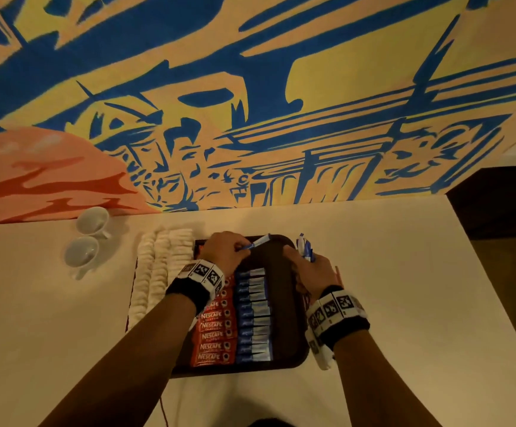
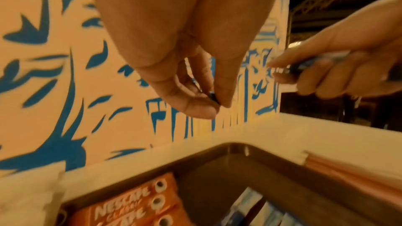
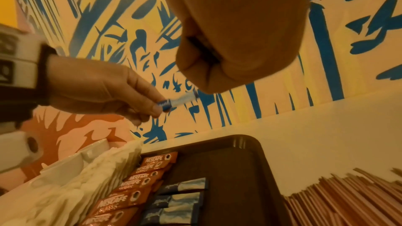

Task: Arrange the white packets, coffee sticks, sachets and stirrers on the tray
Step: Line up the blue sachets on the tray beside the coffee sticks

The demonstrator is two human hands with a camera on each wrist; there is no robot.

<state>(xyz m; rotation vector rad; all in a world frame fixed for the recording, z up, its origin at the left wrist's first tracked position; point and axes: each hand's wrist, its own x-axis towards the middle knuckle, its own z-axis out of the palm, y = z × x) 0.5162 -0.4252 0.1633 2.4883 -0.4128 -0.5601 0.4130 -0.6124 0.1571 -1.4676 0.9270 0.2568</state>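
Left of the tray (image 1: 290,362) stand two white cups (image 1: 87,238); white packets (image 1: 158,272) lie along its left edge. Inside come red coffee sticks (image 1: 213,334), then a column of blue sachets (image 1: 255,315). Above the tray's far end the left hand (image 1: 224,252) pinches one blue sachet (image 1: 258,243) by its end. Further right, the right hand (image 1: 315,269) clenches a spare bundle of sachets (image 1: 304,251). Stirrers (image 3: 348,195) lie off the tray's right side. Held only by its tip, the sachet could swing and land crooked, and the bundle could slip.
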